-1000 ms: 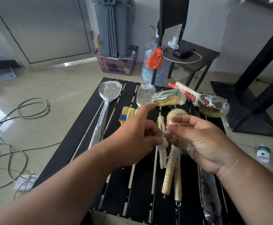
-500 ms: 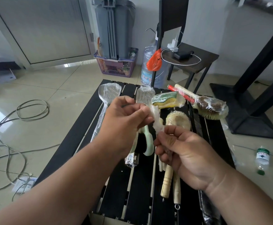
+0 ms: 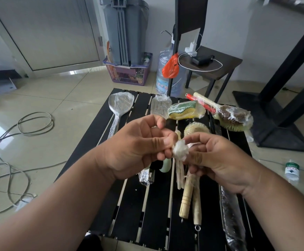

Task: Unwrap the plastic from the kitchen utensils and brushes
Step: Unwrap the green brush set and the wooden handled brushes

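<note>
A crumpled ball of clear plastic wrap (image 3: pixel 180 152) sits between my two hands above the black slatted table (image 3: pixel 153 214). My left hand (image 3: pixel 138 147) pinches it from the left and my right hand (image 3: pixel 212 156) pinches it from the right. On the table lie a wrapped spatula (image 3: pixel 119 109), a wrapped clear utensil (image 3: pixel 161 106), a wrapped green-yellow sponge (image 3: pixel 185 110), a wrapped round brush with a red handle beside it (image 3: pixel 232 116), bare wooden-handled brushes (image 3: pixel 189 192) and a long wrapped dark item (image 3: pixel 232 214). A pale green item (image 3: pixel 165 166) shows under my left hand.
Behind the table stand a water jug (image 3: pixel 163 77), a purple basket (image 3: pixel 127 73) with a grey bin, and a dark side table (image 3: pixel 214 66) with a charger. Cables (image 3: pixel 11 151) lie on the tiled floor at left. A small bottle (image 3: pixel 291 170) lies at right.
The loose strip of wrap stretched between my hands has been bunched into a small ball. Both hands have closed in together around it.
</note>
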